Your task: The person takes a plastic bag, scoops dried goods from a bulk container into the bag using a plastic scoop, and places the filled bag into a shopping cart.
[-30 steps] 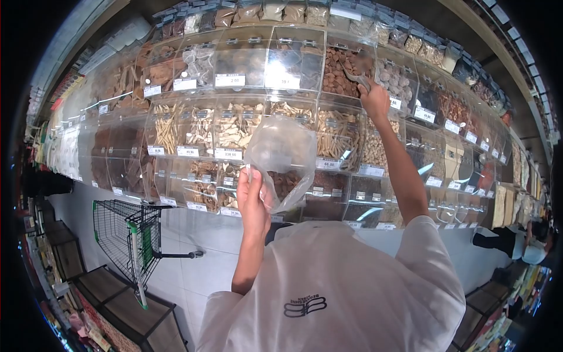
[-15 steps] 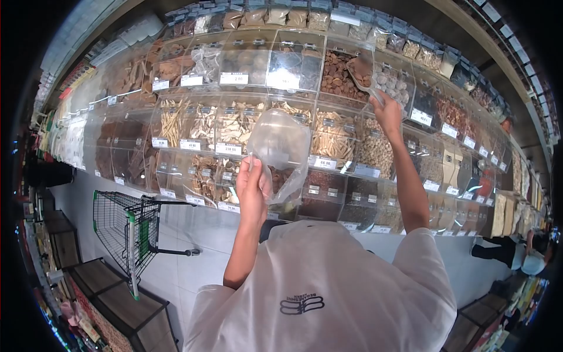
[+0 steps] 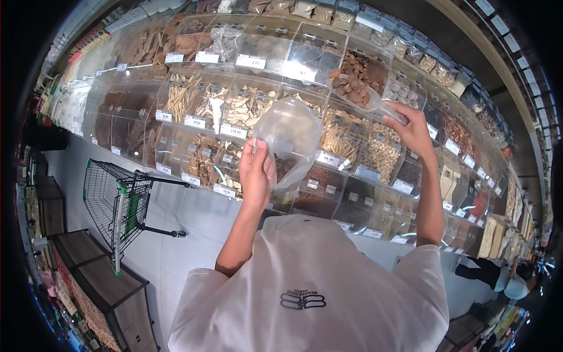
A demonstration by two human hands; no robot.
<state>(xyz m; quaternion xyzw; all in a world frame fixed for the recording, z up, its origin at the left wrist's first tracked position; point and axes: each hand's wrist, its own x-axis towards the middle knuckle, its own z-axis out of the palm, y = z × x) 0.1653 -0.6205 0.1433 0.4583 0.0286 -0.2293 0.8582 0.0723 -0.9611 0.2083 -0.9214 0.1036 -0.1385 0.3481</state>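
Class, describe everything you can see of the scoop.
The scoop looks like clear plastic, with a rounded bowl and a narrower handle. The right hand grips the handle; the bowl, pointing up and left in view, holds brown pieces. It overlaps the bin of similar pieces in view; whether it touches the bin is unclear.

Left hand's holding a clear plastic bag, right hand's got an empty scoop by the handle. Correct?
Not quite: the scoop isn't empty. The head view shows it loaded with brown pieces. The rest stands: the left hand holds the clear plastic bag, and the right hand has the scoop by its handle.
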